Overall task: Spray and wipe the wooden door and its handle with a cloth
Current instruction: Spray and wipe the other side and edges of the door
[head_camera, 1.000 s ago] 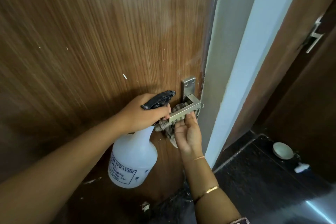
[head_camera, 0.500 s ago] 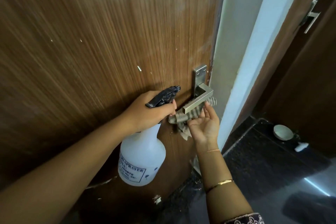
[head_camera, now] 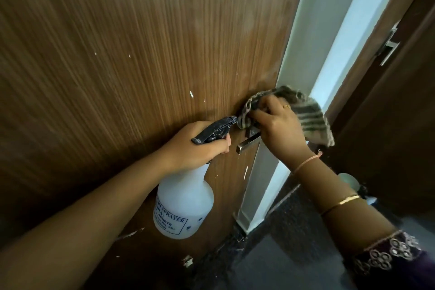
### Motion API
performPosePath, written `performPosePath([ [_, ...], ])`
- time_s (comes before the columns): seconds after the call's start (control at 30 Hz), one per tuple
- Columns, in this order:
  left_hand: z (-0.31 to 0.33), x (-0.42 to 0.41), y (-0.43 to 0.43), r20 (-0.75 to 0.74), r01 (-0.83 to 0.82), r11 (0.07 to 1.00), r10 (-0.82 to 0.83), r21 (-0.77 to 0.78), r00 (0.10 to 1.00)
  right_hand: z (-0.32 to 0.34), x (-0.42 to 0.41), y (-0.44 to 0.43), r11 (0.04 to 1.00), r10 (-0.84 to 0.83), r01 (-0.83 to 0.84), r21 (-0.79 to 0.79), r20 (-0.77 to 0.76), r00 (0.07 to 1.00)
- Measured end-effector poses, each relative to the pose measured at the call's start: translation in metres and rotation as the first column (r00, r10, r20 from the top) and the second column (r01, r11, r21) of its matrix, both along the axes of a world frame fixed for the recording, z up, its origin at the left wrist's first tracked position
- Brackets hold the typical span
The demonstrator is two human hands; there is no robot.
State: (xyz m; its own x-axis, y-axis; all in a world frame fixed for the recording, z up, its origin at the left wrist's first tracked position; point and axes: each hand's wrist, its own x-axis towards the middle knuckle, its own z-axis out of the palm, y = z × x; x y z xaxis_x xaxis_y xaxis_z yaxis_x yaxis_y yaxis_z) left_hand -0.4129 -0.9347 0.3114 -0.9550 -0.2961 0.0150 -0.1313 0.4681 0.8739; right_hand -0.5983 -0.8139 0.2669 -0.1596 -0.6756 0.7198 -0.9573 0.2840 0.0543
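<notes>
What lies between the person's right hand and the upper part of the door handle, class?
The striped cloth: in the head view the right hand grips it bunched over the door handle, whose lever end alone shows below.

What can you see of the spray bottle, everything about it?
The spray bottle has a translucent white plastic body with a dark boxed label partly reading SPRAYER, and a black trigger head flecked white. The left hand grips its neck, holding it roughly upright close before the wooden door, nozzle almost at the striped cloth.
</notes>
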Motion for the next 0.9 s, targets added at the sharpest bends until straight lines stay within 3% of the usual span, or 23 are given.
performPosePath([
  [0.13, 0.000, -0.003, -0.001, 0.011, -0.007, 1.000, 0.007, 0.003, 1.000, -0.003, -0.010, 0.005, 0.954, 0.124, -0.036, 0.299, -0.282, 0.952],
  [0.23, 0.000, -0.005, -0.001, 0.021, -0.001, 1.000, 0.001, 0.006, 1.000, 0.000, -0.026, 0.013, 0.958, 0.143, -0.049, 0.283, -0.324, 0.935],
  [0.3, 0.000, -0.006, -0.001, 0.017, 0.005, 1.000, -0.005, 0.004, 1.000, -0.004, -0.026, 0.020, 0.991, 0.054, -0.040, 0.125, -0.116, 0.992],
  [0.33, 0.000, -0.006, -0.001, 0.016, 0.011, 1.000, -0.011, -0.003, 1.000, -0.009, -0.021, 0.021, 1.000, 0.011, -0.010, -0.006, 0.140, 0.990],
  [0.37, 0.000, -0.006, -0.001, 0.015, 0.015, 1.000, -0.015, -0.009, 1.000, -0.016, -0.013, 0.020, 0.989, -0.001, 0.057, -0.138, 0.375, 0.927],
  [0.43, -0.001, -0.007, 0.000, 0.013, 0.013, 1.000, -0.013, -0.012, 1.000, -0.041, -0.005, 0.014, 0.900, -0.050, 0.330, -0.286, 0.682, 0.730],
  [0.5, 0.000, -0.006, 0.000, 0.016, 0.002, 1.000, -0.002, 0.001, 1.000, -0.060, -0.002, 0.008, 0.775, 0.045, 0.583, -0.244, 0.941, 0.335],
  [0.53, 0.000, -0.006, 0.000, 0.018, 0.003, 1.000, -0.003, 0.004, 1.000, -0.071, 0.000, 0.004, 0.753, 0.152, 0.621, -0.217, 0.976, 0.157],
  [0.57, 0.000, -0.006, 0.000, 0.018, 0.008, 1.000, -0.008, 0.006, 1.000, -0.078, 0.007, -0.002, 0.761, 0.249, 0.611, -0.218, 0.968, 0.036],
  [0.63, 0.000, -0.006, 0.000, 0.017, 0.014, 1.000, -0.014, 0.014, 1.000, -0.087, 0.023, -0.016, 0.781, 0.405, 0.545, -0.304, 0.912, -0.071],
  [0.77, 0.001, -0.005, 0.001, 0.018, 0.009, 0.999, -0.010, 0.037, 1.000, -0.081, 0.047, -0.039, 0.656, 0.670, 0.628, -0.419, 0.707, -0.227],
  [0.83, 0.001, -0.006, 0.001, 0.014, 0.013, 0.999, -0.014, 0.034, 1.000, -0.080, 0.053, -0.043, 0.616, 0.721, 0.656, -0.436, 0.647, -0.248],
  [0.9, 0.002, -0.006, 0.001, 0.016, 0.015, 1.000, -0.015, 0.023, 1.000, -0.081, 0.063, -0.045, 0.636, 0.694, 0.635, -0.439, 0.685, -0.221],
])
